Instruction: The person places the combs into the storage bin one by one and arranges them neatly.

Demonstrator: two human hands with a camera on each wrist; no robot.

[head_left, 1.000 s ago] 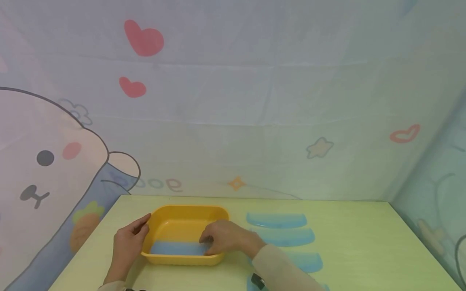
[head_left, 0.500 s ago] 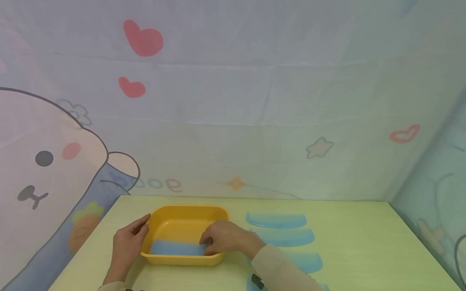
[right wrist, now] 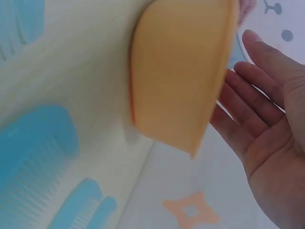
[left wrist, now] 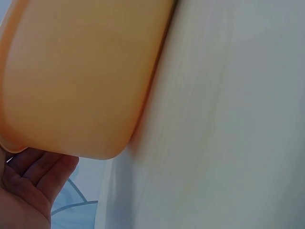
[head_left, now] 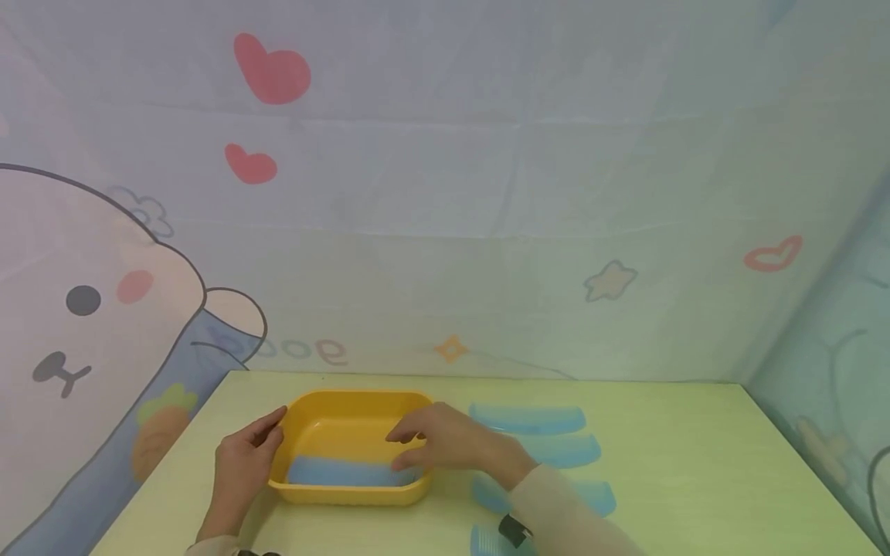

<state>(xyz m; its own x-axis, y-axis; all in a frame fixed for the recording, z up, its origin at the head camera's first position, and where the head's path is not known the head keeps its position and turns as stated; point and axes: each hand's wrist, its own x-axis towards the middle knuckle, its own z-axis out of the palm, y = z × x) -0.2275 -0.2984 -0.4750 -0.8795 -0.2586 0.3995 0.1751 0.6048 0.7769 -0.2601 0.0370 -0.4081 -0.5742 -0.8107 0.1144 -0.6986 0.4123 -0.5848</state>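
A yellow plastic basin (head_left: pixel 341 496) stands on the table's left half. My left hand (head_left: pixel 239 467) grips its left rim, fingers on the outer wall in the left wrist view. Inside the basin, along the near side, lies a blue comb (head_left: pixel 341 472). Above the basin's right rim is my right hand (head_left: pixel 455 440), thumb and fingers apart and nothing between them; its relaxed fingers (right wrist: pixel 255 107) show beside the rim in the right wrist view.
Several blue combs lie in a column right of the basin: a far comb (head_left: pixel 531 419), another comb (head_left: pixel 570 451), a third comb (head_left: pixel 594 498), and a near comb (head_left: pixel 489 540) partly under the right sleeve. A printed cloth (head_left: pixel 417 193) hangs behind the table.
My right hand has let go of the comb in the basin and risen up and to the right, fingers spreading. The left hand keeps its place on the rim.
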